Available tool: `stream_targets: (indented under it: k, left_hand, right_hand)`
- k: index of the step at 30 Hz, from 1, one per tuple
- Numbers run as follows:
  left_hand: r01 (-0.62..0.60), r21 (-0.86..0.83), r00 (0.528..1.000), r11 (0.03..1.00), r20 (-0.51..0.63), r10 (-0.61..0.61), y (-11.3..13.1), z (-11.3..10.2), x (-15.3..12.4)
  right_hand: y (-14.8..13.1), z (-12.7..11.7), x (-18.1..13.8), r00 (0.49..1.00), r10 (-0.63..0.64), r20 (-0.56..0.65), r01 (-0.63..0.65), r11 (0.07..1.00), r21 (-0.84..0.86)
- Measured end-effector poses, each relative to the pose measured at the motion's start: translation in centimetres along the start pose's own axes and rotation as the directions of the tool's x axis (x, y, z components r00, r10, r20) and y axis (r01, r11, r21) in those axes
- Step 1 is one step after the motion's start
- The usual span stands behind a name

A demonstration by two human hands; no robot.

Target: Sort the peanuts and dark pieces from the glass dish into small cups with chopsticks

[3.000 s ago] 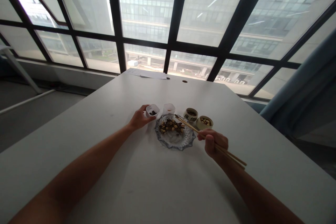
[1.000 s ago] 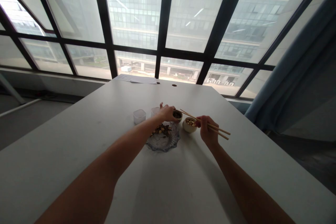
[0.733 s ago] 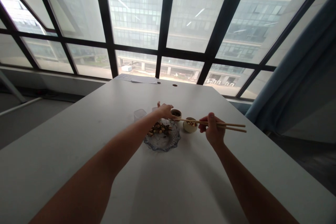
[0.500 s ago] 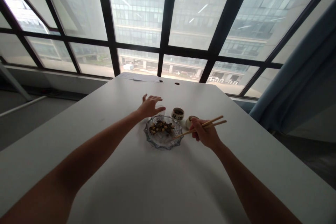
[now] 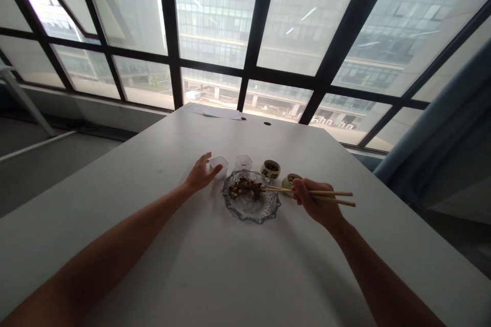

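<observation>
Our left hand [image 5: 199,178] is half open, fingertips touching the small clear plastic cup [image 5: 220,164]. The scalloped glass dish [image 5: 251,210] on the white tabletop [image 5: 230,271] holds mixed nuts and seeds [image 5: 243,188]. Our right hand [image 5: 312,203] pinches the wooden chopsticks [image 5: 330,195], their tips in the pile; we should squeeze gently and take one piece.

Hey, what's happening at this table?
A person's right hand holds chopsticks, tips over the mixed bits in a glass dish. The left hand lies open on the white table, beside a small clear cup. Another clear cup and two little round cups stand behind the dish.
</observation>
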State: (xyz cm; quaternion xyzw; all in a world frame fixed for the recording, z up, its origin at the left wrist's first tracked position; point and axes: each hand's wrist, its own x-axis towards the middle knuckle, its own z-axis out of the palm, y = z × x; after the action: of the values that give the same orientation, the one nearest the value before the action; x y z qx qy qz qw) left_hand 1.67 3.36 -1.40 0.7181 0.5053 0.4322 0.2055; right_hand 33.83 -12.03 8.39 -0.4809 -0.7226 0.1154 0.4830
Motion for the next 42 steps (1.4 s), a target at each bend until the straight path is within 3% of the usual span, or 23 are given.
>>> stream_targets:
  k: [6, 15, 23, 27, 36, 42]
  left_hand:
    - [0.02, 0.069, 0.996, 0.997, 0.087, -0.026, 0.4, -0.6, -0.4]
    - [-0.002, 0.064, 0.995, 0.998, 0.096, -0.004, 1.2, -1.1, -0.8]
    - [-0.02, 0.054, 0.997, 0.998, 0.08, 0.016, 1.2, -1.1, -0.9]
    - [-0.026, 0.039, 0.997, 0.999, 0.074, 0.023, 1.1, -1.0, -0.9]
    - [-0.064, 0.017, 0.996, 0.998, 0.067, 0.062, 0.9, -1.0, -0.9]
    - [-0.07, -0.01, 0.996, 0.998, 0.062, 0.07, 0.4, -0.7, -0.8]
  right_hand:
    - [0.0, 0.1, -0.2, 0.987, -0.069, 0.144, 0.083, 0.992, -0.098]
    - [-0.1, -0.5, -0.1, 0.999, 0.025, 0.021, -0.026, 0.999, 0.026]
    - [-1.1, -1.1, 0.0, 0.978, 0.065, 0.199, -0.058, 0.998, -0.04]
    - [-0.6, -0.7, 0.0, 0.967, 0.108, 0.231, -0.105, 0.994, -0.022]
    - [-0.1, -0.2, 0.2, 0.953, 0.289, 0.094, -0.302, 0.936, 0.178]
    - [0.7, -0.1, 1.0, 0.869, 0.484, -0.102, -0.423, 0.834, 0.354]
